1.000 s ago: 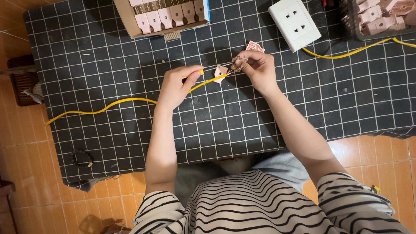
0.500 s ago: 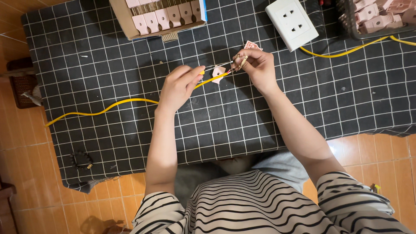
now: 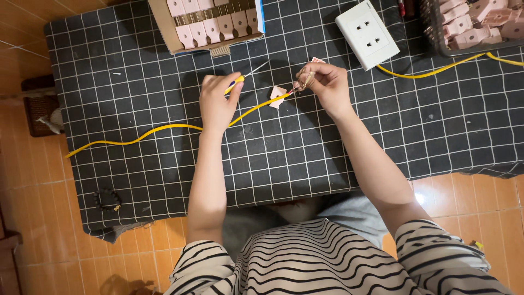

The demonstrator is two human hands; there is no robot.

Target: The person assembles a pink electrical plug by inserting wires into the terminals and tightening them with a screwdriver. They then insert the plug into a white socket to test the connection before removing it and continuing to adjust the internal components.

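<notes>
While the left hand (image 3: pixel 217 101) grips a screwdriver (image 3: pixel 244 78), the right hand (image 3: pixel 322 82) pinches the yellow cable (image 3: pixel 164 129).

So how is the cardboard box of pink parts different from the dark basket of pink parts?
The cardboard box is tan with solid walls, its pink pieces in neat rows. The dark basket is open mesh at the right edge, its pink pieces jumbled. Both sit on the checked mat.

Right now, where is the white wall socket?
In the head view, the white wall socket lies on the black checked mat, upper right, just beyond the right hand and left of the basket of pink parts.
</notes>
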